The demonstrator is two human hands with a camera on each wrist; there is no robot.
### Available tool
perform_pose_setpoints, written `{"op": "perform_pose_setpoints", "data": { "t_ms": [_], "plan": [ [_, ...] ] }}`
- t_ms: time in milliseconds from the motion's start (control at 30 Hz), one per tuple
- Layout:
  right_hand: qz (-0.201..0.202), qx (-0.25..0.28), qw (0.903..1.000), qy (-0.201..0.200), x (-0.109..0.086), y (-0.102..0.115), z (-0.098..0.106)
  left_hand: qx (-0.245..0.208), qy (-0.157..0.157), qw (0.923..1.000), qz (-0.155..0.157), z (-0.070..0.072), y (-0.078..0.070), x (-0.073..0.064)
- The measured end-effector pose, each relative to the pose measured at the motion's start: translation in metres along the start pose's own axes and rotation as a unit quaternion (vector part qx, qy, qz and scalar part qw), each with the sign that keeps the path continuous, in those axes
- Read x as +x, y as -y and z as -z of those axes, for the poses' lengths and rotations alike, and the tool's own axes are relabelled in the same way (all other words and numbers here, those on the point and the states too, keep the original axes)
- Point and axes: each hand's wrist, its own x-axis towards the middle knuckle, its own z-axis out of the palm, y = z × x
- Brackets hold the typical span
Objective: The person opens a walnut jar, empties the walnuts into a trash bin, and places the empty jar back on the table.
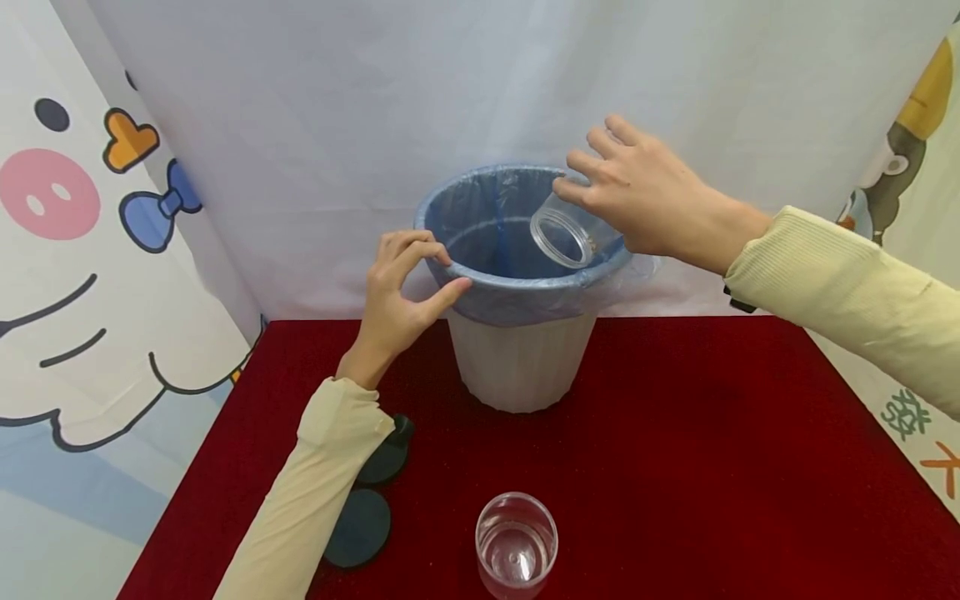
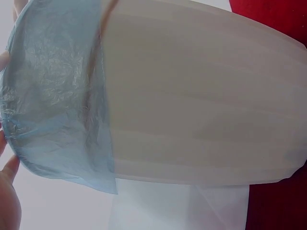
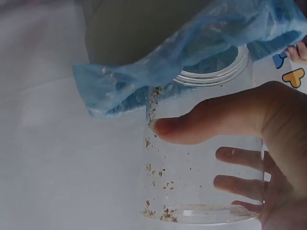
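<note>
A white trash bin [image 1: 525,362] lined with a blue plastic bag [image 1: 517,307] stands upright at the back of the table. My left hand [image 1: 397,292] holds the bin's near left rim, fingertips over the edge and thumb on the outside. With my right hand [image 1: 637,196] I grip a clear jar [image 3: 192,191], tilted mouth-down over the right side of the opening. Its threaded mouth [image 1: 561,239] faces into the bag. Small brown bits [image 3: 168,211] cling to the inside of the jar's wall and base. The left wrist view shows mostly the bin's side and the folded-over bag.
At the front stands a clear glass [image 1: 516,546] with some clear liquid in it. Two dark green round pieces, a flat disc [image 1: 358,527] and another [image 1: 384,462], lie partly under my left sleeve. Red cloth [image 1: 690,442] covers the table; a white curtain [image 1: 337,125] hangs behind.
</note>
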Motion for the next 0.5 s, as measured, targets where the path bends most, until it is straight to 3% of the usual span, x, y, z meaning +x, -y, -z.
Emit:
{"op": "perform_pose_setpoints", "data": {
  "t_ms": [267, 500],
  "plan": [
    [0.016, -0.012, 0.9998, 0.009, 0.0057, 0.0062, -0.0061, -0.001, -0.004, 1.0000, -0.001, -0.0005, 0.0003, 0.0005],
    [0.001, 0.007, 1.0000, -0.003, -0.0001, -0.0015, -0.0031, -0.002, -0.002, 1.0000, 0.002, -0.0002, 0.0007, 0.0005]
  ]
}}
